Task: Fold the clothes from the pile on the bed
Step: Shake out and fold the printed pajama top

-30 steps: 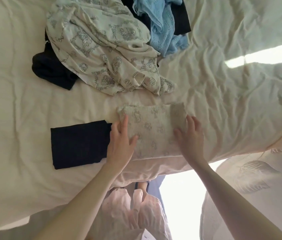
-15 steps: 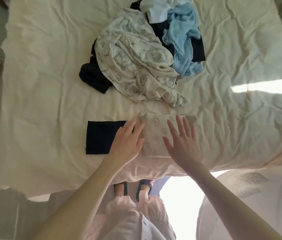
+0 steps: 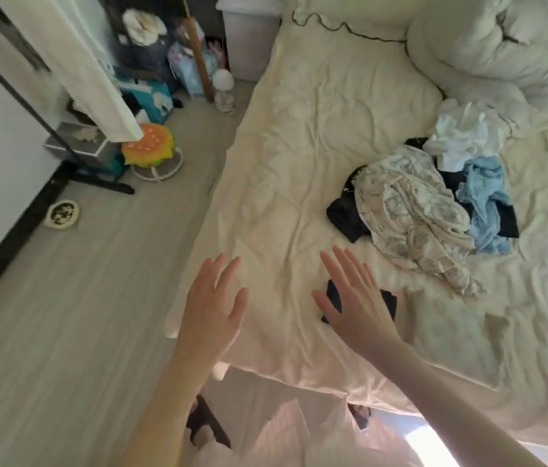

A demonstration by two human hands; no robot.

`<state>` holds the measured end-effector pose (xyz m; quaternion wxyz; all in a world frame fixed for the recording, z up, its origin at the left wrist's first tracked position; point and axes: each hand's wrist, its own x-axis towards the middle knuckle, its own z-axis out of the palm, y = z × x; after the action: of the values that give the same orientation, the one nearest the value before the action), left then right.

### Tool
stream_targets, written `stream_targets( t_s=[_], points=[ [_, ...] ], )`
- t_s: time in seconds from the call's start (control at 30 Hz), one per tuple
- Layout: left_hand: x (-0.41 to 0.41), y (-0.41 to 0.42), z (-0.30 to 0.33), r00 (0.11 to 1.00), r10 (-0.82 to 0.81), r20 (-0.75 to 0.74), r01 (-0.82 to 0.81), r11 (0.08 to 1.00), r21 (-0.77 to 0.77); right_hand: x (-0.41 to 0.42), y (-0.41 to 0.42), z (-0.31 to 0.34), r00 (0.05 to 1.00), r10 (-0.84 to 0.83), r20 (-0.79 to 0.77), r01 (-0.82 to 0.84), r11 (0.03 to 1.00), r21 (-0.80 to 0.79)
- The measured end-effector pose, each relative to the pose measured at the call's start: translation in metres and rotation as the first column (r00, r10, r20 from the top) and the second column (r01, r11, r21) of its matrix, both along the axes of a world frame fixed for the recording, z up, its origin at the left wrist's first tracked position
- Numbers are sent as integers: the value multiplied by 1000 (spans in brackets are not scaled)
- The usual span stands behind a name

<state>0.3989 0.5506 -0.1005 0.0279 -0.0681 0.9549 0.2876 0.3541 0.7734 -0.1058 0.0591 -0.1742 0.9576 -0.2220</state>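
A pile of clothes point(image 3: 427, 203) lies on the cream bed point(image 3: 299, 163): a patterned cream garment, a light blue knit point(image 3: 484, 197), a white piece point(image 3: 464, 136) and dark items. A folded dark garment point(image 3: 388, 299) lies near the bed's front edge, mostly hidden behind my right hand point(image 3: 356, 301), which hovers with fingers straight and spread. A folded patterned cream garment point(image 3: 451, 328) lies to its right. My left hand point(image 3: 213, 305) is raised over the bed's left edge, fingers straight, holding nothing.
A bunched white duvet point(image 3: 501, 45) fills the bed's far right corner. Left of the bed is wooden floor with a burger-shaped stool point(image 3: 149, 151), a pet bowl point(image 3: 62, 214), a black clothes rack point(image 3: 47, 129), a small lamp point(image 3: 223, 85) and bags.
The view swung left, bringing the floor into sight. Both hands lifted off the folded patterned garment and now hang open further left, the right one over the folded dark garment.
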Motion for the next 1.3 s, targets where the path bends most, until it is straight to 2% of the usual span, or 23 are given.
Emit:
stream_targets(
  t_s=[0.2, 0.4, 0.6, 0.93, 1.1, 1.3],
  points=[
    [38, -181, 27, 999, 37, 19, -35, 996, -85, 16, -181, 11, 998, 69, 0, -69, 996, -65],
    [38, -290, 50, 995, 97, 7, -96, 989, -108, 0, -296, 37, 990, 129, -49, -134, 982, -136],
    [-2, -341, 50, 999, 44, 24, -41, 992, -119, -36, -343, 36, 993, 113, -32, -116, 987, -107],
    [-139, -426, 81, 999, -42, -21, 36, 974, -224, -150, -411, 38, 999, 4, -48, -12, 986, -165],
    [-197, -454, 81, 997, -77, 19, 79, 974, -211, -206, -437, 38, 998, -57, -20, 53, 983, -174],
    [-293, -478, 68, 975, -220, 28, 221, 963, -152, -268, -459, 28, 985, -174, -9, 170, 970, -174]
  ],
)
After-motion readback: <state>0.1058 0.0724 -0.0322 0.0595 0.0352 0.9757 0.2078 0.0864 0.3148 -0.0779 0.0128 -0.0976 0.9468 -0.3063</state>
